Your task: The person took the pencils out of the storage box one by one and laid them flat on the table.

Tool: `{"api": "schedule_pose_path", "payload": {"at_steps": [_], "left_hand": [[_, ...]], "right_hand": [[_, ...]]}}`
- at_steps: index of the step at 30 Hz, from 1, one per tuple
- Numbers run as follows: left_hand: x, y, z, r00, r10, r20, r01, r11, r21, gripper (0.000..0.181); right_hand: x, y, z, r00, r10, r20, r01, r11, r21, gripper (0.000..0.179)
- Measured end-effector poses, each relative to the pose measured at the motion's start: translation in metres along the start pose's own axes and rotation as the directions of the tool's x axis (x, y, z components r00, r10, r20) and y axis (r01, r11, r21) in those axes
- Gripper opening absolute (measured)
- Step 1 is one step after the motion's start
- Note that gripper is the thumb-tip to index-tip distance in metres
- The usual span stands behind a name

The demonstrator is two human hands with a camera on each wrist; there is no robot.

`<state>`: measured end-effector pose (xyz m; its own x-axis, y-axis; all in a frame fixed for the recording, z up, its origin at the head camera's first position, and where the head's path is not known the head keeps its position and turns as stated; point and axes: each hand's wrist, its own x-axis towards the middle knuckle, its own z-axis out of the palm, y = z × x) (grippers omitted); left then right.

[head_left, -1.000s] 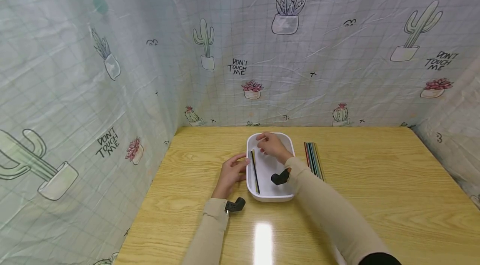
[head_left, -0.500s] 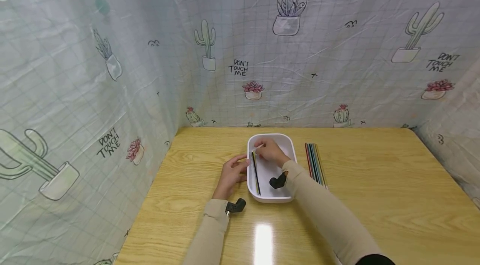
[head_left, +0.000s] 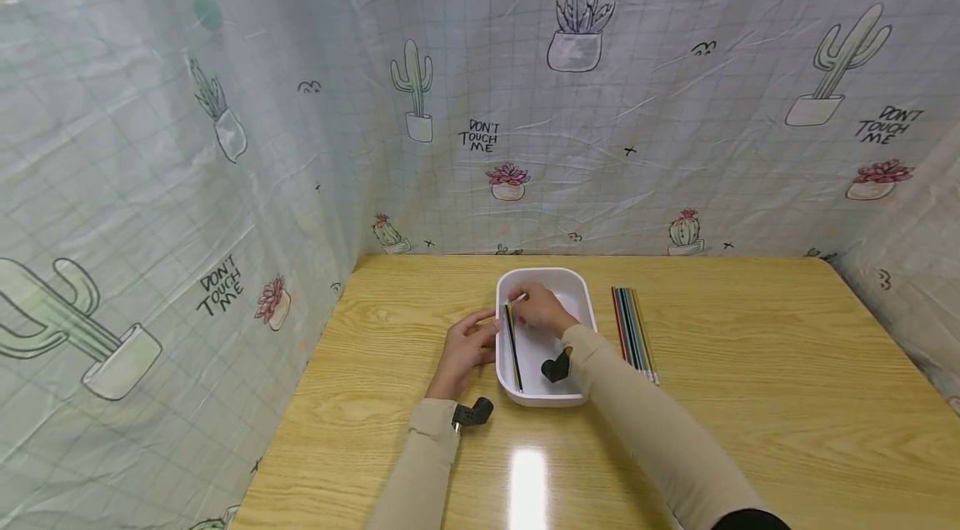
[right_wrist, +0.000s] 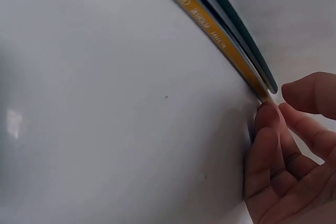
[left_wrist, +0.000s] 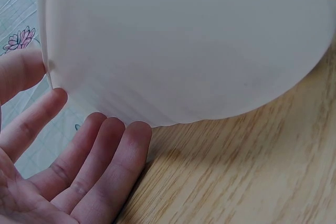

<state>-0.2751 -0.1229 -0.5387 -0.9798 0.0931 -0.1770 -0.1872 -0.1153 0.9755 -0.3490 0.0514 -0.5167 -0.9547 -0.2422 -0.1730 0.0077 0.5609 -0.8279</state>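
Observation:
A white plastic tray (head_left: 549, 398) stands on the table, a few pencils (head_left: 514, 347) lying lengthwise along its left wall. My left hand (head_left: 462, 349) rests its fingertips against the tray's left side. The left wrist view has those fingers (left_wrist: 131, 145) extended along the outer wall, one reaching the rim. My right hand (head_left: 543, 309) is inside the tray at the pencils' far ends. In the right wrist view, its fingertips touch the tip of a yellow pencil (right_wrist: 210, 30), beside a dark green pencil (right_wrist: 236, 17); the thumb (right_wrist: 310, 93) stands apart from the fingers.
Several more pencils (head_left: 634, 334) lie side by side on the wooden table (head_left: 750, 363), right of the tray. A cactus-printed curtain (head_left: 600, 138) hangs behind the table and along its sides. My right forearm (head_left: 652, 422) crosses over the tray's near right corner.
Inside the tray, my right hand has moved left and slightly nearer, to the far ends of the pencils. The left hand stays at the tray's side.

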Motion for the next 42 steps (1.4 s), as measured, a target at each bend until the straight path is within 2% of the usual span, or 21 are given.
{"api": "schedule_pose_path", "payload": {"at_steps": [9, 25, 34, 42], "left_hand": [[0.000, -0.001, 0.000, 1.000, 0.007, -0.008, -0.007, 1.000, 0.023, 0.044], [-0.001, 0.001, -0.001, 1.000, -0.005, 0.000, 0.005, 1.000, 0.019, 0.046], [0.000, -0.001, 0.000, 1.000, -0.001, -0.006, 0.002, 1.000, 0.017, 0.042], [0.001, -0.001, 0.000, 1.000, 0.008, -0.010, -0.008, 1.000, 0.022, 0.042]], "right_hand": [[0.001, 0.001, 0.002, 1.000, -0.004, -0.009, 0.004, 1.000, -0.023, 0.037], [0.000, 0.001, 0.001, 1.000, -0.017, -0.008, 0.017, 0.999, -0.033, 0.028], [-0.001, -0.002, -0.003, 0.999, 0.023, 0.024, -0.025, 0.996, 0.083, 0.022], [-0.005, -0.009, -0.003, 0.999, 0.015, 0.034, -0.020, 0.987, 0.162, 0.028]]}}
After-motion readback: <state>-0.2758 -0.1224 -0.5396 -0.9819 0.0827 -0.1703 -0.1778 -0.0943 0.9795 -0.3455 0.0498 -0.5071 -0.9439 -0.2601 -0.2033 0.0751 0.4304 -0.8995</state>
